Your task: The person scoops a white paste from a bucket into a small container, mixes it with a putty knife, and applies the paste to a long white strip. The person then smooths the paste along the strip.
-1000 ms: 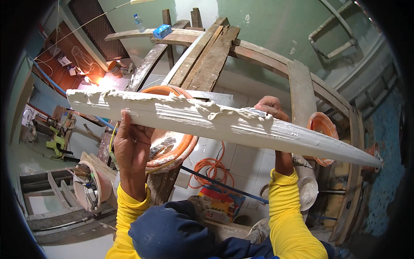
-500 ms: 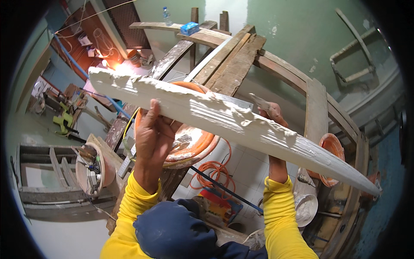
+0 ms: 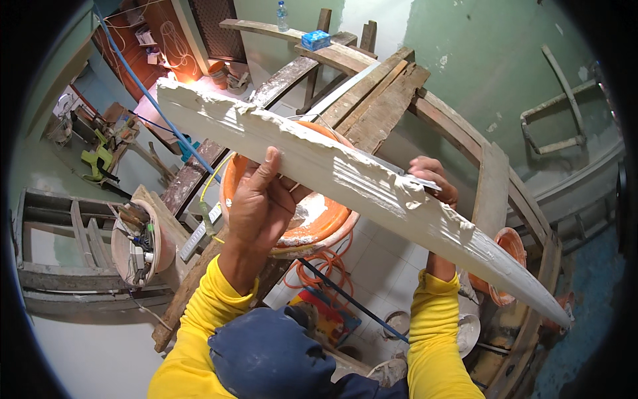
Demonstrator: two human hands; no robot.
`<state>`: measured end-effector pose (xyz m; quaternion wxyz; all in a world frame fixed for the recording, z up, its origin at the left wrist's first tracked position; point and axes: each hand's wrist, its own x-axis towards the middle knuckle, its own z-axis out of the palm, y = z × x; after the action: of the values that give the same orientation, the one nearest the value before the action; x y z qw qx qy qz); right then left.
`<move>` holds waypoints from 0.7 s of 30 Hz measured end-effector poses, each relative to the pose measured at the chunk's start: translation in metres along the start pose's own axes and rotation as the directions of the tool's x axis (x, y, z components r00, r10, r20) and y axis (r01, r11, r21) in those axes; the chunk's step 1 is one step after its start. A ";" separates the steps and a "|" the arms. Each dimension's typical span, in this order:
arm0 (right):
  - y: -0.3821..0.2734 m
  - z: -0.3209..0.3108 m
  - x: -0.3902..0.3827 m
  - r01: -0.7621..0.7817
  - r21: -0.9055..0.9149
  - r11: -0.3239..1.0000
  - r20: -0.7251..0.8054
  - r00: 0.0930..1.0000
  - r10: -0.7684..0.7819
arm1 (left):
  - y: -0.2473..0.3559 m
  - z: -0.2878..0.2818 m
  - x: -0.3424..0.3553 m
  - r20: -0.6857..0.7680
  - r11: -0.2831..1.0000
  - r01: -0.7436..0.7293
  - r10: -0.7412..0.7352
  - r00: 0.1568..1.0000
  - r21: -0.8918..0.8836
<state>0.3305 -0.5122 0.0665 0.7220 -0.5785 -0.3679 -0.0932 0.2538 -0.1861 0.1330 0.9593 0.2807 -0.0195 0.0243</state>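
Note:
A long pale board slants across the view in front of me, its far left end high and its right end low. Thick wet plaster lies along its upper edge, and parallel ridges mark its face. My left hand grips the board from below, thumb on the near face. Beyond the upper edge, my right hand is closed on a thin, flat scraper, close to the lumpy plaster. The board hides part of that hand and most of the scraper. Below the board sits an orange basin smeared with white plaster.
Wooden planks form a scaffold ahead, with a blue box and a water bottle on it. A tool bucket stands left; another orange basin is right. An orange hose lies coiled on the floor.
The board and my left hand sit further right and lower in the view. My right hand has moved slightly right along the upper edge, turning the scraper flatter against the plaster.

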 end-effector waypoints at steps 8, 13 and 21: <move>0.032 -0.029 -0.169 -0.752 -0.347 0.560 -0.522 0.651 0.551 | -0.004 -0.005 0.010 0.076 1.000 0.005 -0.004 0.997 -0.019; -0.002 0.064 -0.159 -0.591 0.088 0.802 -0.348 0.736 0.580 | -0.005 -0.019 0.011 0.068 0.998 0.016 -0.013 0.998 -0.054; -0.036 -0.016 -0.063 -0.059 0.146 0.987 -0.344 0.933 0.107 | -0.002 -0.011 0.009 0.046 0.999 -0.005 0.007 0.999 -0.040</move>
<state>0.2720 -0.5563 0.0533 0.8163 -0.5181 -0.2138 -0.1394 0.2636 -0.1814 0.1231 0.9639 0.2622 -0.0432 0.0201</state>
